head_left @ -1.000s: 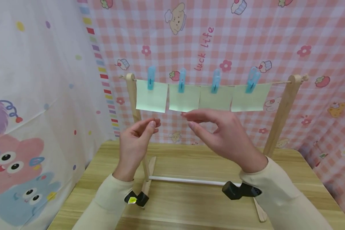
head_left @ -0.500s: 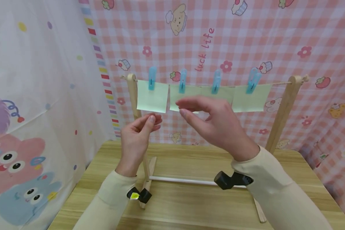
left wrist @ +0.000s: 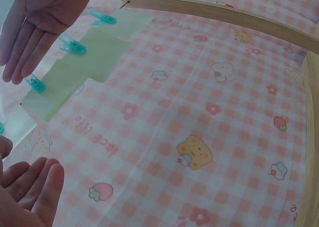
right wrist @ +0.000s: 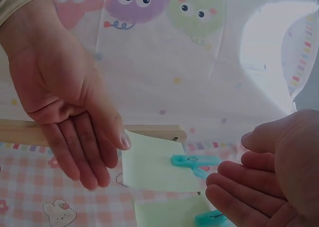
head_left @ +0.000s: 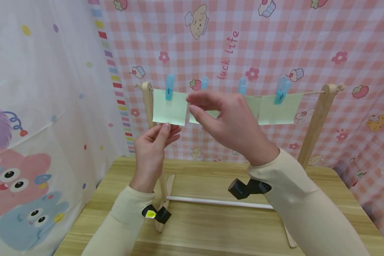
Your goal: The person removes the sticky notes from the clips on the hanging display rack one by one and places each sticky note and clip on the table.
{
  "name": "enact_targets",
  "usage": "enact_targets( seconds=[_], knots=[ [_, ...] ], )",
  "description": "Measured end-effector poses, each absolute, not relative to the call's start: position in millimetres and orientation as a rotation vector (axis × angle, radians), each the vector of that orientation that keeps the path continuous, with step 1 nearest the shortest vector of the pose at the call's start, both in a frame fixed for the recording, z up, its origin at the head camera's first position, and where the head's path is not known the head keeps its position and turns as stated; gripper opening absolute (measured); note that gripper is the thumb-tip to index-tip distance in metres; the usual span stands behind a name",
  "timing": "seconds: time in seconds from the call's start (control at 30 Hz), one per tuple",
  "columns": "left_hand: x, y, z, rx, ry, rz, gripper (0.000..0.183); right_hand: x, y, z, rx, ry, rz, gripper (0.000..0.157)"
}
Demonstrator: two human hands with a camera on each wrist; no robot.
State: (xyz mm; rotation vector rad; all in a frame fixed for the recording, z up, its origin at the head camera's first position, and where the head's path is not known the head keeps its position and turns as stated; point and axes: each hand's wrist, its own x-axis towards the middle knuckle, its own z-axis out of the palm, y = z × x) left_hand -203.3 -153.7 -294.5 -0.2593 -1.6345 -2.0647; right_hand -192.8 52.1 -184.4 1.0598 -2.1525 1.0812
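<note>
Several pale green paper squares hang in a row from a cord (head_left: 313, 92), held by blue clothespins (head_left: 282, 90). My left hand (head_left: 148, 153) is at the bottom edge of the leftmost paper square (head_left: 168, 112), its thumb tip overlapping that edge; whether it touches is unclear. In the right wrist view, the left hand's fingers (right wrist: 82, 147) are loosely extended. My right hand (head_left: 232, 124) hovers in front of the second and third squares, fingers bent and apart from the thumb, nothing between them. It hides most of those two squares. The leftmost clothespin (head_left: 169, 87) stays upright on the cord.
Two wooden posts (head_left: 316, 122) carry the cord, joined low down by a white rod (head_left: 220, 202). The rack stands on a wood-grain table (head_left: 211, 231). A pink checked cloth (head_left: 259, 42) hangs behind it, and a white printed curtain (head_left: 67, 117) at the left.
My right hand has moved up and left, from below the squares to in front of them. My left hand has risen slightly to the leftmost square's bottom edge.
</note>
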Motion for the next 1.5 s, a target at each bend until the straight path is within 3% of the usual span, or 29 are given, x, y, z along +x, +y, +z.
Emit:
enact_targets(
  seconds=[1.5],
  knots=[
    [-214.6,-142.2,-291.1,-0.18,-1.461,-2.239,0.026,-215.6,-12.0,-138.2,0.703,-2.522,1.051,0.049]
  ],
)
